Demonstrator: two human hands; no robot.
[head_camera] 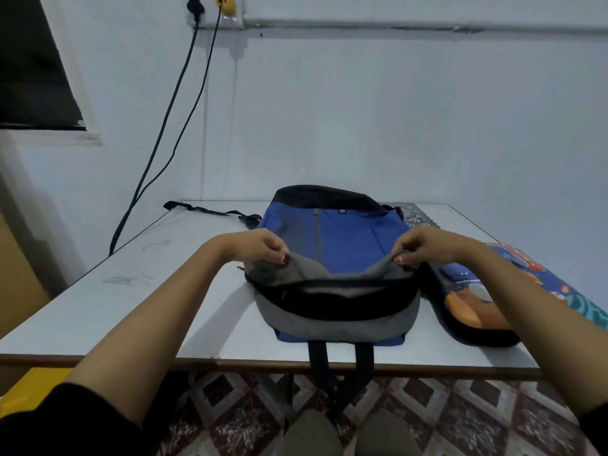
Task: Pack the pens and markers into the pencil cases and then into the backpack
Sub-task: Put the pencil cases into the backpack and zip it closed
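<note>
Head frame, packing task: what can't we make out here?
1. Backpack interior, head view: the grey flap and the dark opening hide any contents.
2. Colourful case, head view: the right forearm covers part of it; zipped or open cannot be told.
3. Patterned thing behind the backpack, head view: mostly hidden by it, so it cannot be identified.
4. Pens and markers: none visible.

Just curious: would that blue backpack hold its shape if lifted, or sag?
Probably sag: the blue backpack lies flat on the table, and its grey edge folds softly where the left hand and right hand pinch it. Being so flat, it likely weighs little. Its straps dangle over the table edge and might snag.
</note>
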